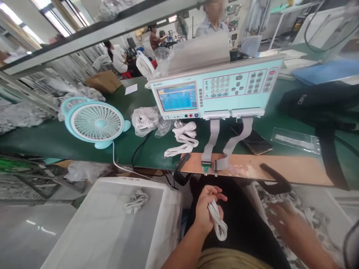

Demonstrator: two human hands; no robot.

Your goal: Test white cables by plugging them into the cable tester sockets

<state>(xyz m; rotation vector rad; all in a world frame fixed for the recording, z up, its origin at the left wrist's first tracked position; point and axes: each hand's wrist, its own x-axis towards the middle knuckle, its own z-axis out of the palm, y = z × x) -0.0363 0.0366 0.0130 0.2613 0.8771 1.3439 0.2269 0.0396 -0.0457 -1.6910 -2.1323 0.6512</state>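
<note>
My left hand (206, 207) is closed around a coiled white cable bundle (218, 222) held over my lap, below the wooden board (294, 168). My right hand (280, 216) is blurred by motion and reaches down into a heap of white cables (305, 216) at my right; its fingers cannot be made out. A pale blue tester (213, 89) with a screen and keypad stands on the green bench, and two grey ribbon cables (213, 140) run from it to connectors (210, 167) on the board's edge.
Several coiled white cables (183, 140) lie in front of the tester. A blue desk fan (94, 121) stands at left, beside bagged cables (146, 120). A white bin (112, 224) with one cable bundle (136, 200) sits at lower left. People work behind the bench.
</note>
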